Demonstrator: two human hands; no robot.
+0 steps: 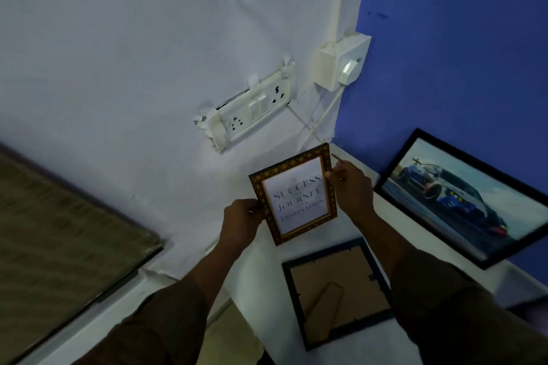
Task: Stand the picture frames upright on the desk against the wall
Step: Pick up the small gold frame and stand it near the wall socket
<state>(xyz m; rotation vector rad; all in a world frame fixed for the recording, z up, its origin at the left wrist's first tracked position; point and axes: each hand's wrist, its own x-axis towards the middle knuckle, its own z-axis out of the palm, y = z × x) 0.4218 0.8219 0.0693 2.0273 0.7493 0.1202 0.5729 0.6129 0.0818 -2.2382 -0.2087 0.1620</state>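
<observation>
A small gold-patterned frame (294, 193) with a printed quote is held upright near the white wall, its face toward me. My left hand (243, 219) grips its left edge and my right hand (350, 184) grips its right edge. Just below it on the white desk (258, 284) a dark frame (338, 290) lies face down, showing its brown backing and stand. A larger black frame with a blue car picture (462, 197) leans against the blue wall at the right.
A taped socket plate (252, 108) and a white switch box (341, 64) with cables sit on the white wall above the desk. A dark window or screen (59, 234) fills the lower left.
</observation>
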